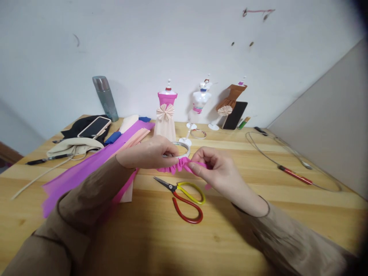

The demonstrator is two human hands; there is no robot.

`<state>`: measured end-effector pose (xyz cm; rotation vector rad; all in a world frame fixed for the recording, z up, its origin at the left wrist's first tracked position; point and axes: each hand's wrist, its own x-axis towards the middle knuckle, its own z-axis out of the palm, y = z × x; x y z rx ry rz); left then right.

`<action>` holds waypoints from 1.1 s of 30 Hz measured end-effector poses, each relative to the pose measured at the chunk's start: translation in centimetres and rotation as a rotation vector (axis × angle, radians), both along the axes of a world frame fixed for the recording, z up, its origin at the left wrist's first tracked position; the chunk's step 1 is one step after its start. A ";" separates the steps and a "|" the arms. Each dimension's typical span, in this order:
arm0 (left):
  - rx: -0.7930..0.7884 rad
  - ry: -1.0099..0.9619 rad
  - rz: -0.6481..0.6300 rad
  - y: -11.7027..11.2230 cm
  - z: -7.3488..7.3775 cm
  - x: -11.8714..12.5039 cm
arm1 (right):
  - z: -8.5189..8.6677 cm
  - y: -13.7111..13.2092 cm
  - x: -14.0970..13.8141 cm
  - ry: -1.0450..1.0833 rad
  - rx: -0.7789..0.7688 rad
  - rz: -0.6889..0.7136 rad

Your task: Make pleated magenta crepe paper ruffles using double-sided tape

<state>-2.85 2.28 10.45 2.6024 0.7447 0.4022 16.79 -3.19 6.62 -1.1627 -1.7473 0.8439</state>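
Between my hands stretches a gathered pink crepe paper strip (180,165), its folds ruffled along a roll of tape (184,150). My left hand (151,152) pinches the strip's left part, close to the tape ring. With thumb and fingers closed, my right hand (214,165) grips the strip's right end. Scissors (172,188) with one red and one yellow handle lie spread on the table just below the strip. Behind the hands stands a small mannequin (167,99) in a pink top and cream skirt with a fan-shaped bow.
Purple and peach crepe paper sheets (94,161) lie under and beside my left arm. At the back stand a flask (105,97), a white mannequin (200,100) and one in brown (232,96). A phone (94,127) rests at left; a red-handled cable tool (294,175) lies right.
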 end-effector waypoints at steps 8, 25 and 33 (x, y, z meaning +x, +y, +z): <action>0.060 0.017 0.012 -0.7 0.6 0.3 | 0.1 0.1 0.3 -0.119 0.045 -0.015; -0.520 -0.212 0.036 1.3 0.3 -1.8 | 1.6 1.4 3.1 -0.124 -0.290 0.269; -0.660 -0.415 0.014 1.4 -0.3 -1.7 | -1.5 3.5 3.3 -0.142 -0.355 0.574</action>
